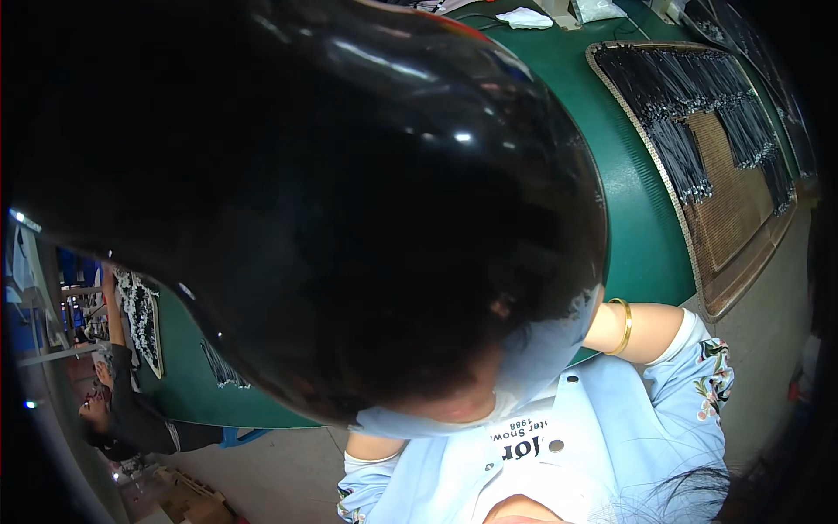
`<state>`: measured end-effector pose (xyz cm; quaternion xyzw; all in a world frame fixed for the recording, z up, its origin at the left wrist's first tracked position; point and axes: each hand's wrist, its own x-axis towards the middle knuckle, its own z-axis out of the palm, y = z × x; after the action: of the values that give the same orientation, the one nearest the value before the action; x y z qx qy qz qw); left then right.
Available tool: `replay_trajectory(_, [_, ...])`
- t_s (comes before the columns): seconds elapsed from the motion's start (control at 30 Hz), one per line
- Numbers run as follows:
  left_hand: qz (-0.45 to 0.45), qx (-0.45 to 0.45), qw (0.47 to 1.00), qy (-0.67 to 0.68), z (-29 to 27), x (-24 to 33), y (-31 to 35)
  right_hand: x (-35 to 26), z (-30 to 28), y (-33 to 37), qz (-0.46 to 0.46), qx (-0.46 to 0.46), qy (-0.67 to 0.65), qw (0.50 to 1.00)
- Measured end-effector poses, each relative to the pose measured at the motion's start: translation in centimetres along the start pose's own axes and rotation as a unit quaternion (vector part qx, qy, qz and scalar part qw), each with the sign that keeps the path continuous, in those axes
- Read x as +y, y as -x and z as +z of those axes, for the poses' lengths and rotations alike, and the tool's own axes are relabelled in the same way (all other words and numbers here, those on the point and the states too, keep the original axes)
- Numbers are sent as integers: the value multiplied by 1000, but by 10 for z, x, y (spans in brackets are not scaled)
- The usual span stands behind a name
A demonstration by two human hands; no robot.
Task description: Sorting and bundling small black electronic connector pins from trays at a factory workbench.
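A large glossy black rounded object [393,201], its kind not clear, fills the middle and upper left of the view, close to the camera. Both my hands are hidden behind it. My right forearm [646,332], with a gold bangle [622,325] near the wrist, passes behind its lower right edge. Only a short stretch of my left arm [374,446] shows below it, under a light blue sleeve. What either hand holds or touches cannot be seen.
A green table [642,205] spreads behind the black object. On its right lies a brown tray [724,236] with rows of thin black cables [685,79]. More black strands [223,363] lie at left. Beyond, a co-worker [144,402] reaches toward a tray of whitish parts [140,319].
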<state>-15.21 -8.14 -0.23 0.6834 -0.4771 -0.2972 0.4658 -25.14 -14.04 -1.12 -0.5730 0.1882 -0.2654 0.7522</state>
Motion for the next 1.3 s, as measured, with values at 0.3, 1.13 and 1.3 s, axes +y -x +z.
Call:
replay_trajectory(0.3, [248, 85, 927, -267, 14, -5, 5, -5, -13, -9, 98, 36, -294, 950])
replay_trajectory(1.13, [-164, -134, 883, 419, -11, 5, 4, -24, -25, -8, 89, -25, -254, 963])
replay_trajectory(1.3, [-145, -159, 897, 387, -11, 8, 4, -30, -28, -7, 83, -39, -226, 970])
